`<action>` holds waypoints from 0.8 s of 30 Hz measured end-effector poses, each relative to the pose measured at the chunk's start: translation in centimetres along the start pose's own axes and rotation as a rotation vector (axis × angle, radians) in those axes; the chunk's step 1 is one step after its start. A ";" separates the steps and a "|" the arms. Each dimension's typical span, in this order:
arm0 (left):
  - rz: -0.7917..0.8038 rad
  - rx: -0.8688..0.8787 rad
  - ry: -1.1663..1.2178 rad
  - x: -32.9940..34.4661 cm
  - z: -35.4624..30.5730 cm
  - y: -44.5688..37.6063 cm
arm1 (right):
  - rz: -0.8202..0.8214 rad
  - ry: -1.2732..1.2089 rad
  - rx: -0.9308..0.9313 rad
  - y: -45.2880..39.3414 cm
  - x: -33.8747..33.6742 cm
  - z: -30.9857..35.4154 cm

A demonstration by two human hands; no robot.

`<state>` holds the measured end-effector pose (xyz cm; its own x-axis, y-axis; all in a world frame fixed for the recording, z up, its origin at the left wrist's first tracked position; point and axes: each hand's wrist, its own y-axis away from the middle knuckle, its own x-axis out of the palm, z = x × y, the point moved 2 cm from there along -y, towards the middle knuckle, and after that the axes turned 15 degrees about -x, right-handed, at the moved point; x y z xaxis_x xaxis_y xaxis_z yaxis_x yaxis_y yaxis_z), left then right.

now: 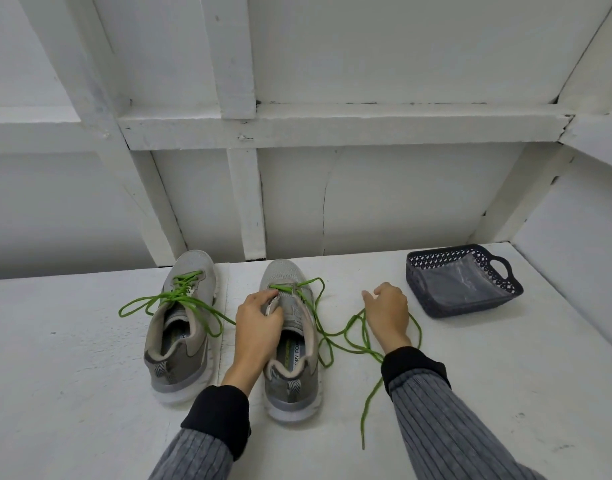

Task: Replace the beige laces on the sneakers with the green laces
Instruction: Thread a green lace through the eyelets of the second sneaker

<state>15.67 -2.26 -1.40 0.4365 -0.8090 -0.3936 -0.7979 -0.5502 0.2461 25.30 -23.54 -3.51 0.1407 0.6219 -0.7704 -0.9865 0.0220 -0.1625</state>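
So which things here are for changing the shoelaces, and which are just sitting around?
For the job:
- right sneaker, held at the tongue by the left hand
- its loose green lace, under the right hand
- left sneaker, with a green lace already threaded

Just lying about:
- dark basket on the white table, with something clear inside

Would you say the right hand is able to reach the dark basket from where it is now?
Probably yes. The right hand rests on the green lace just short of the dark basket, and only bare white table lies between them. The left hand holds the sneaker's tongue, well clear of that path.
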 end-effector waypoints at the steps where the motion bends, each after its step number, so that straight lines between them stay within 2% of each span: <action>1: -0.001 0.000 0.000 0.0 0.0 0.0 | 0.037 0.052 0.015 -0.1 0.4 0.1; 7: -0.018 0.013 -0.017 0.0 0.2 -0.2 | 0.142 0.236 -0.003 -0.7 2.1 0.6; 9: -0.025 0.021 -0.049 0.0 0.4 -0.3 | 0.129 0.241 -0.010 -1.4 2.1 1.0; 10: -0.023 0.023 -0.076 0.0 0.4 -0.3 | 0.104 0.166 -0.020 -1.8 1.9 1.5; 13: -0.017 0.021 -0.268 -0.3 -0.3 -0.7 | 0.031 -0.370 -0.075 -2.6 0.8 4.2; 14: -0.019 0.009 -0.349 -0.5 -0.8 -0.9 | 0.031 -0.462 -0.109 -2.6 0.1 5.5; 18: -0.016 -0.079 -0.481 -1.2 -2.3 -2.5 | 0.083 -0.561 -0.256 -1.8 -0.1 8.9; 21: 0.053 -0.136 -0.397 -1.6 -2.2 -3.6 | 0.179 -0.532 -0.297 -0.9 1.6 9.9; 24: 0.127 -0.179 -0.217 -2.3 -1.6 -4.1 | 0.289 -0.459 -0.331 -0.1 3.0 10.5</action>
<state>18.62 1.54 -0.13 0.2235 -0.8216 -0.5245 -0.7465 -0.4903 0.4499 24.99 -13.46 0.65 -0.2503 0.8406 -0.4803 -0.8907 -0.3943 -0.2260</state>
